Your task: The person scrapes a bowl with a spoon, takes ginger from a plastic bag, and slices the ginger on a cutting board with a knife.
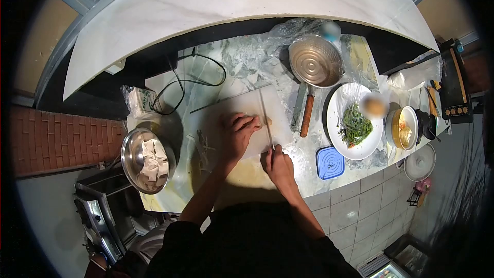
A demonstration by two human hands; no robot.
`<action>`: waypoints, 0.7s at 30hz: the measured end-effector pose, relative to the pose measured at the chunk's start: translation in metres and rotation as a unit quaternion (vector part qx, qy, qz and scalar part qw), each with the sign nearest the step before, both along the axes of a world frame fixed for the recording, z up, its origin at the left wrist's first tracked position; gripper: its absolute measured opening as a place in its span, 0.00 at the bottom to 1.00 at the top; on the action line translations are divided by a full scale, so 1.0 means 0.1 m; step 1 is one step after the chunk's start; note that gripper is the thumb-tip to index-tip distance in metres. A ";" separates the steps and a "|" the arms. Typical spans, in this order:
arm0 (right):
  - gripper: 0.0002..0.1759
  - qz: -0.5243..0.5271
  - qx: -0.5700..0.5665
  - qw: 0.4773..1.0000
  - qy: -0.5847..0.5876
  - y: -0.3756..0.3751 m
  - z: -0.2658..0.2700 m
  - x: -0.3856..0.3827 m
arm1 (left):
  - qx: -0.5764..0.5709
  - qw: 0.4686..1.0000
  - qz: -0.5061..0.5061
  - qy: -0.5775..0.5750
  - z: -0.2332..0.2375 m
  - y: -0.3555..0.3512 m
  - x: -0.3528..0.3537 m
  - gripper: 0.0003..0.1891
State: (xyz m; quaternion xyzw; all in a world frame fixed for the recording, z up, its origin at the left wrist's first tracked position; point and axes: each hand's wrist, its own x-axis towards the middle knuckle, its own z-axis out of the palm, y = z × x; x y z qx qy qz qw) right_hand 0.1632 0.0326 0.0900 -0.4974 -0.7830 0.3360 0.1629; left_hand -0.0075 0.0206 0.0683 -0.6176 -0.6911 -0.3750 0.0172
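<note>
A white cutting board (280, 105) lies on the marble-patterned counter in front of me. My right hand (278, 163) is closed round the handle of a long knife (266, 116), whose blade points away from me across the board. To the left of the blade, my left hand (241, 129) rests on the board with its fingers bent together; what they hold, if anything, is hidden. A small pale piece (268, 121) shows close to the blade. Thin pale strips (205, 144) lie at the board's left edge.
A steel bowl (128, 160) holding white blocks stands at the left. Rightward are a metal pan (316, 62), a cleaver (307, 116), a white plate (333, 110) with greens, a blue lid (330, 162) and a yellow-sided bowl (395, 128). A black cable (225, 74) lies behind.
</note>
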 end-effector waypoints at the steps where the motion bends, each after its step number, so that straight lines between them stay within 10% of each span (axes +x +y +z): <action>1: 0.11 0.001 0.000 1.000 0.000 0.01 0.00 0.01 | -0.002 1.000 0.001 0.003 0.01 0.00 0.00 0.16; 21: 0.09 0.005 0.019 1.000 -0.014 -0.01 0.09 0.00 | 0.010 1.000 -0.002 -0.014 0.04 0.01 0.00 0.13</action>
